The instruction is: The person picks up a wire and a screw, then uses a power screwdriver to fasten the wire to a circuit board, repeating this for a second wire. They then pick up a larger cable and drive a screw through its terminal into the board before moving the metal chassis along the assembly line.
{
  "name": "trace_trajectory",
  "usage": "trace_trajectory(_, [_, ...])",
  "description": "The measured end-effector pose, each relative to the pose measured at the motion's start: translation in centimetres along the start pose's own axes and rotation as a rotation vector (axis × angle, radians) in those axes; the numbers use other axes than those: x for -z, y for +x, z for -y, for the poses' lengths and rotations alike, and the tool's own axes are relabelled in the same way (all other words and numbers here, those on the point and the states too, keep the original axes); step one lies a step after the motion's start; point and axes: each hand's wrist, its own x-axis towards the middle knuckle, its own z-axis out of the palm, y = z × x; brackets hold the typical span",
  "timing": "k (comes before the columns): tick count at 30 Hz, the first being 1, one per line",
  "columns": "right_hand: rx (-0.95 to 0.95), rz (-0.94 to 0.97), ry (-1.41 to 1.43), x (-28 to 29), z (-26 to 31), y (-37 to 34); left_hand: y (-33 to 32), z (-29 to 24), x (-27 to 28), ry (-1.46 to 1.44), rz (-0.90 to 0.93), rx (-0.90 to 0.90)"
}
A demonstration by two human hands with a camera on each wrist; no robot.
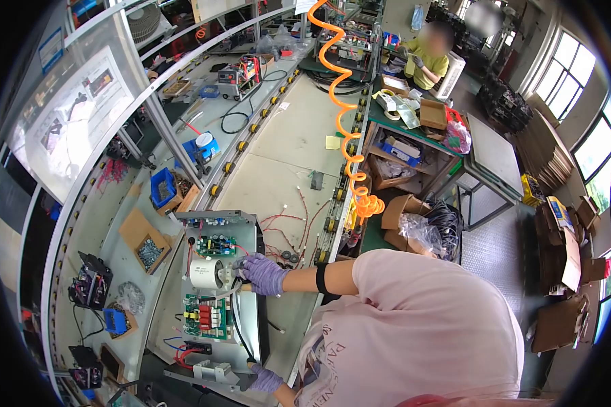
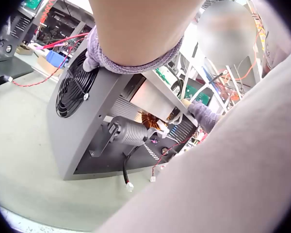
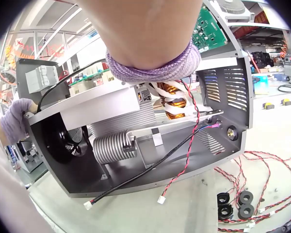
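Note:
An uncovered grey metal machine case [image 1: 250,234] lies on the bench, with circuit boards [image 1: 214,317], a white cylindrical capacitor [image 1: 204,273] and wiring inside. My gloved left hand [image 1: 267,380] grips its near end panel, with fingers beside the black fan guard [image 2: 73,90]. My gloved right hand [image 1: 263,274] holds the edge of the middle shelf next to the capacitor; in the right wrist view its fingers are hidden behind the wrist. Below the shelf sit a ribbed grey cylinder [image 3: 114,147] and a copper coil [image 3: 173,99]. Black and red leads with white plugs [image 3: 161,199] hang out.
Loose red-black wires [image 3: 262,170] and black rings [image 3: 246,198] lie beside the case. A cardboard box of screws [image 1: 147,251] and blue bins [image 1: 161,188] stand beyond it. An orange coiled hose [image 1: 349,136] hangs over the bench. Another person [image 1: 428,61] sits further back.

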Motion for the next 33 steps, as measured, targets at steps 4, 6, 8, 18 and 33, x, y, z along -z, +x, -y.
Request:
trace_trajectory(4, [-0.076, -0.011, 0.039, 1.6, -0.4, -0.2, 1.0, 1.4, -1.0, 0.012, 0.094, -0.056])
trace_trajectory(6, [-0.081, -0.038, 0.018, 1.3, -1.2, -0.7, 2.4, 1.5, -1.4, 0.087, 0.086, -0.174])
trace_trajectory(8, [-0.091, -0.07, -0.009, 1.8, -1.4, -1.1, 4.5, -0.3, -1.7, 0.213, 0.062, -0.335])
trace_trajectory(18, [-0.288, 0.093, 0.165, 4.6, 1.3, -3.7, 15.5, -1.3, -3.6, -0.11, 0.533, 0.082])
trace_trajectory(33, [-1.034, -0.329, 0.325, 4.1, -9.1, -11.4, 5.7, 14.5, 5.0, 1.144, 0.329, 0.153])
